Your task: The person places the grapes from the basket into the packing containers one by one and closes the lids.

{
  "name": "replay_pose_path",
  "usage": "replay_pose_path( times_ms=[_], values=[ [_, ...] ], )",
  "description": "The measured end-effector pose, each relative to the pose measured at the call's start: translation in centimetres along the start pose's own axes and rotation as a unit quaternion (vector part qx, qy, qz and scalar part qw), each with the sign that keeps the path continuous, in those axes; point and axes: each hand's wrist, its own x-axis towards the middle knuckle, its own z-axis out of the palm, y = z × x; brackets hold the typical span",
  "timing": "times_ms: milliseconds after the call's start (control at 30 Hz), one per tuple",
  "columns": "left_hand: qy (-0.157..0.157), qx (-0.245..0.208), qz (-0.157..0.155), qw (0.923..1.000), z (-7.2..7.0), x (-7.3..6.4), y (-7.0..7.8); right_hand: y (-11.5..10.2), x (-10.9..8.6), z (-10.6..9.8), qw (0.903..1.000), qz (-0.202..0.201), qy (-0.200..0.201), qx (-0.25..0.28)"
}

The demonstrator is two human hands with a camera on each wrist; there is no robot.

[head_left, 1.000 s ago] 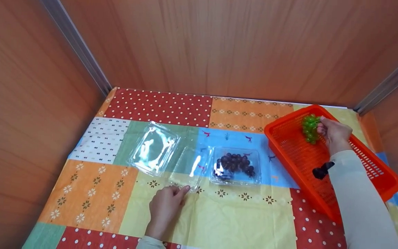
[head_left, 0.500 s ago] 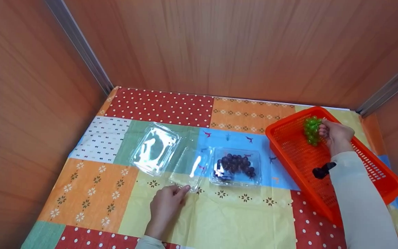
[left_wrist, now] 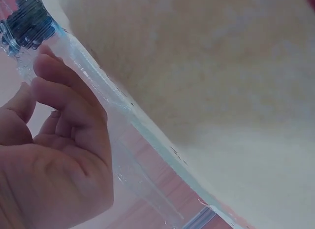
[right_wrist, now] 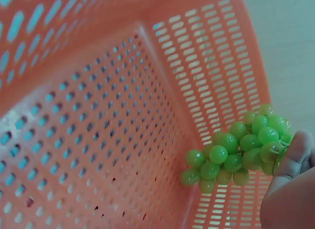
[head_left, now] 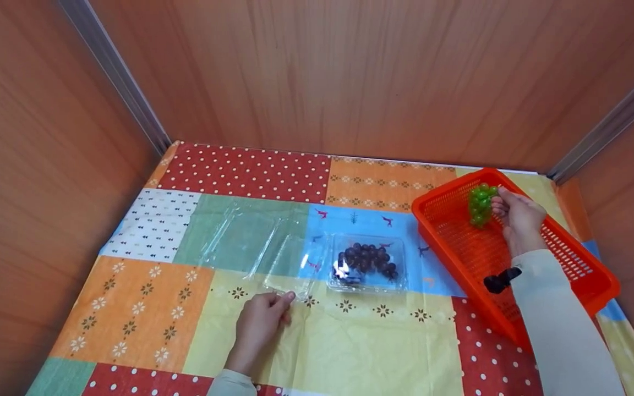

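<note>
1. green bunch [head_left: 480, 206] hangs just left of the right hand [head_left: 522, 217], its stem end pinched narrowly between thumb and fingers, the fruit pointing away from the grip.
2. it is within the rim of the orange basket [head_left: 471, 250], near the far end; whether it touches the basket i cannot tell.
3. the basket's left wall stands between it and a clear box [head_left: 372, 287] with a dark bunch [head_left: 369, 258] inside, on the patchwork cloth [head_left: 372, 341].
4. left of the box lies a clear tray [head_left: 287, 264], near edge pinched by the left hand [head_left: 262, 322]; another clear piece [head_left: 240, 236] lies beside it.
5. since a second ago both grips are unchanged; the bright glare on that left piece has faded.
</note>
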Motion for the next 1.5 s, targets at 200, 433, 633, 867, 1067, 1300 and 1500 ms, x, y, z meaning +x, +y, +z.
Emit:
replay_pose_path(
  times_ms=[200, 433, 633, 867, 1067, 1300, 1500],
  values=[
    [-0.003, -0.047, 0.001, 0.9989, 0.1, 0.1, -0.1, 0.5, -1.6, 0.7, 0.9989, -0.03, -0.032, 0.016],
    [0.006, -0.033, 0.005, 0.9994, -0.1, -0.1, 0.2, 0.8, -3.6, 1.9, 0.9946, -0.068, -0.073, 0.028],
    [0.004, -0.029, 0.008, 0.9995, -0.2, 0.0, 0.2, 1.2, -5.7, 3.4, 0.9924, -0.079, -0.093, 0.017],
    [0.003, -0.027, 0.004, 0.9996, -0.3, 0.6, 0.1, 2.0, -8.2, 5.8, 0.9862, -0.097, -0.135, 0.009],
    [-0.003, -0.01, 0.003, 0.9999, -0.4, 0.5, 0.1, 3.1, -10.2, 8.0, 0.9788, -0.107, -0.173, -0.023],
    [-0.007, -0.005, 0.002, 1.0, -0.2, 0.3, 0.4, 4.9, -12.4, 11.1, 0.9635, -0.118, -0.24, 0.011],
    [-0.014, -0.007, 0.006, 0.9999, -0.2, -0.1, 0.6, 7.1, -14.4, 14.4, 0.9498, -0.131, -0.284, 0.009]
  ],
)
